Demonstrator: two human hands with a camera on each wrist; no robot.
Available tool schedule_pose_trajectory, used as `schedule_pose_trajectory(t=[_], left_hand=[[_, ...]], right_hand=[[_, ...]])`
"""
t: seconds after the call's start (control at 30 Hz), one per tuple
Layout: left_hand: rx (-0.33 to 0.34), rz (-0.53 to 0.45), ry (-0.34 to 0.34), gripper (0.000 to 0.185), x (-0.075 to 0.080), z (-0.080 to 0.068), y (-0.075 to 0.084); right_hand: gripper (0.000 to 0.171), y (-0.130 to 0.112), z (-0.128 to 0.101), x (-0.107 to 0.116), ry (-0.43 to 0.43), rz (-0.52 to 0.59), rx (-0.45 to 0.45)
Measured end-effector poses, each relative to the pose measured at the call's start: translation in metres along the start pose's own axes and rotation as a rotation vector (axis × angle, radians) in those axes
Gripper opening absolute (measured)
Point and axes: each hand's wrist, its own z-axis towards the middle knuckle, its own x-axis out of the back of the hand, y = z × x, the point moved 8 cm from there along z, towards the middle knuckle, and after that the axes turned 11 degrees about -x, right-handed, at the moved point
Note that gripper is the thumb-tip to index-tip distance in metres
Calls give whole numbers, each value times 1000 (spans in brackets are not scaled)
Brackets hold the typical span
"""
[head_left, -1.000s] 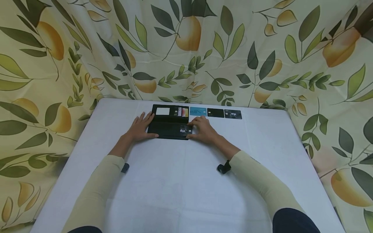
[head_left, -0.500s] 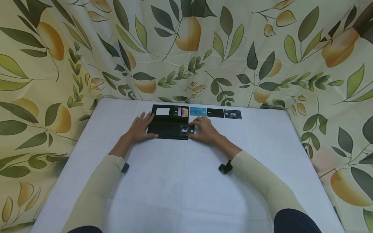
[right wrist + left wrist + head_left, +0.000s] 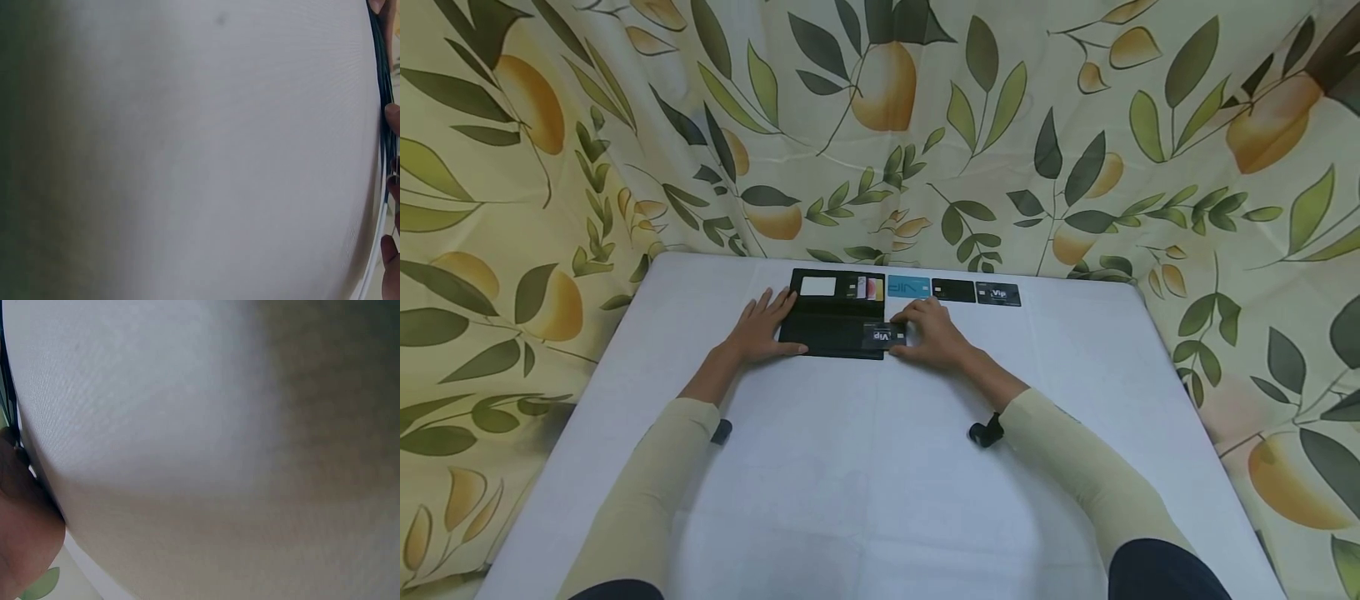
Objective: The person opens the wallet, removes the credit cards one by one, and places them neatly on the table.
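A black wallet [image 3: 827, 332] lies unfolded at the far side of the table in the head view. My left hand [image 3: 760, 331] rests on its left edge, fingers spread and thumb along the lower flap. A dark Vip card [image 3: 880, 336] lies over the right part of that flap and sticks out past the wallet's right edge. The thumb and fingers of my right hand [image 3: 934, 333] pinch its outer end. A white panel [image 3: 817, 287] and several cards [image 3: 870, 288] show in the upper flap. The wrist views mostly show cloth and sleeve, with hand parts at their edges.
Right of the wallet, a blue card [image 3: 908, 287], a black card [image 3: 953, 290] and another Vip card [image 3: 998, 294] lie in a row near the far table edge. White cloth covers the table [image 3: 850, 483]. A leaf-and-fruit patterned curtain [image 3: 880, 192] hangs behind it.
The Vip card in my right hand has slid rightward, out past the wallet's edge, and my right hand has moved right with it. My left hand has stayed on the wallet.
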Motion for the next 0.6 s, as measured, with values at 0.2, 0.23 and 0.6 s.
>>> schedule_pose_trajectory(t=[0.2, 0.23, 0.6], left_hand=[[2, -4, -6, 120, -4, 1, -6], [1, 0, -6, 120, -5, 1, -8], [-3, -6, -3, 120, -6, 3, -10]], right_hand=[[53, 5, -3, 4, 8, -5, -22], [53, 6, -3, 5, 10, -4, -26], [52, 19, -12, 19, 70, 17, -36]])
